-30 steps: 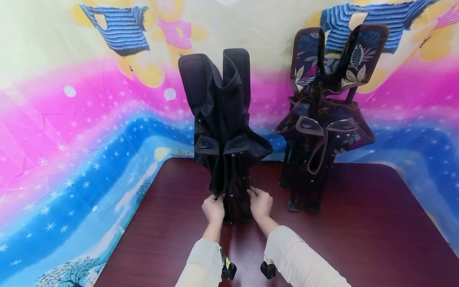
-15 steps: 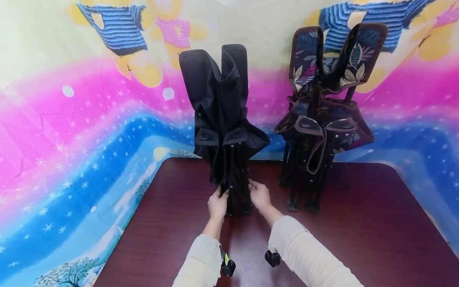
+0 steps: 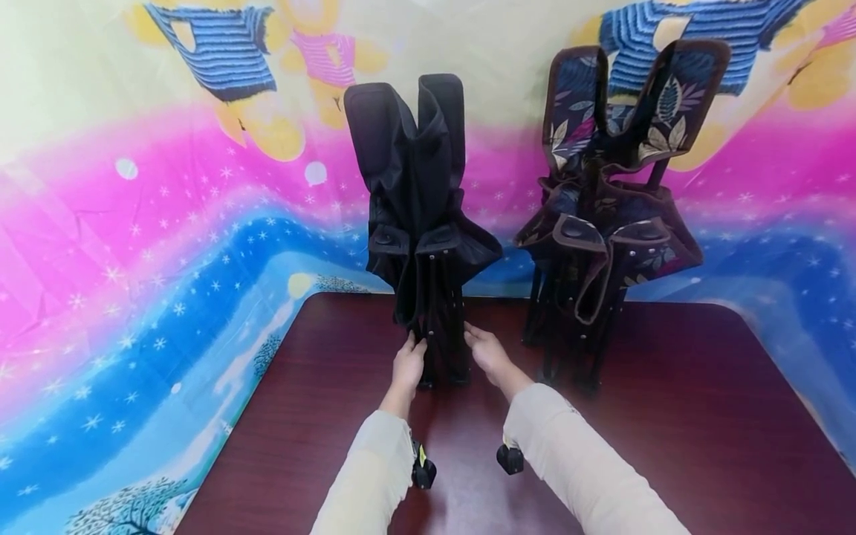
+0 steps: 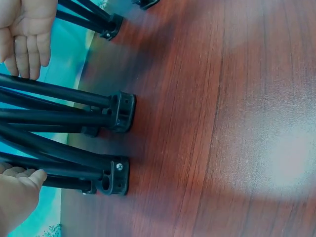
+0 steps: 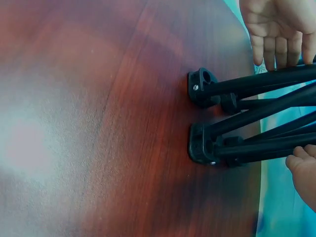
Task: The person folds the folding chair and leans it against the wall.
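A folded black camping chair (image 3: 431,223) stands upright on the table, its thin legs bunched together. My left hand (image 3: 408,366) touches the legs from the left, and my right hand (image 3: 490,353) touches them from the right, low down. In the left wrist view the right hand (image 4: 29,37) shows straight fingers, their tips against a black leg (image 4: 54,91). The right wrist view shows the left hand (image 5: 281,32) with straight fingers too, at the opposite leg (image 5: 266,81). The feet (image 5: 200,143) rest on the wood.
A second folded chair (image 3: 605,186), in floral fabric with brown trim, stands upright to the right. Behind the dark red wooden table (image 3: 321,446) hangs a colourful printed cloth (image 3: 134,260). Small black wrist cameras (image 3: 423,472) hang beneath both sleeves.
The black chair has slid back across the table, away from me, with both hands following it. My fingers look straighter than before. The floral chair stays in place.
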Tool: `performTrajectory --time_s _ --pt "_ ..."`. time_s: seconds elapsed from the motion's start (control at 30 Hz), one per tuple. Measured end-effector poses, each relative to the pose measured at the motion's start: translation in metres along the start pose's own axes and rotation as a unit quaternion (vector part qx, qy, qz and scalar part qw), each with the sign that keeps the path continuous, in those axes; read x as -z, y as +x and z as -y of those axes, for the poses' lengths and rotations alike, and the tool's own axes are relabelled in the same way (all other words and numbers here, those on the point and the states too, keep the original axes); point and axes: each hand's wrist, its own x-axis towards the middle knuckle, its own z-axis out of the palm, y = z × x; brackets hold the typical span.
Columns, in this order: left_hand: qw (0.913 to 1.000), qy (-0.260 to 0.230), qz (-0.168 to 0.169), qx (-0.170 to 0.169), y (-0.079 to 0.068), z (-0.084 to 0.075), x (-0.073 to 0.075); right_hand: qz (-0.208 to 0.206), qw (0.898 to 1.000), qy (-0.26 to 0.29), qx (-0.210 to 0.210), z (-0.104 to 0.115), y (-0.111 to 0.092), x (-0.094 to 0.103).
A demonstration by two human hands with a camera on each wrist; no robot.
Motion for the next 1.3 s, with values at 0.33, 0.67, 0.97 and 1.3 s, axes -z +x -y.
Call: performTrajectory --time_s 0.33,0.67,0.97,1.3 --pt "0.9994 0.033 0.002 -0.009 0.019 0.005 -0.002 -0.004 0.999 -0.034 -0.009 0.004 0.013 0.002" --pt "0.9896 0.139 0.026 -0.023 0.101 0.082 -0.016 -0.005 0.998 -0.054 -0.008 0.007 0.023 0.002" --pt "0.9939 0.084 0.066 0.025 0.021 -0.023 0.005 -0.004 0.999 -0.034 -0.021 0.007 0.029 0.001" --pt "0.9905 0.117 0.067 0.027 0.031 -0.015 0.005 -0.017 0.999 -0.046 -0.019 0.006 0.03 -0.002"
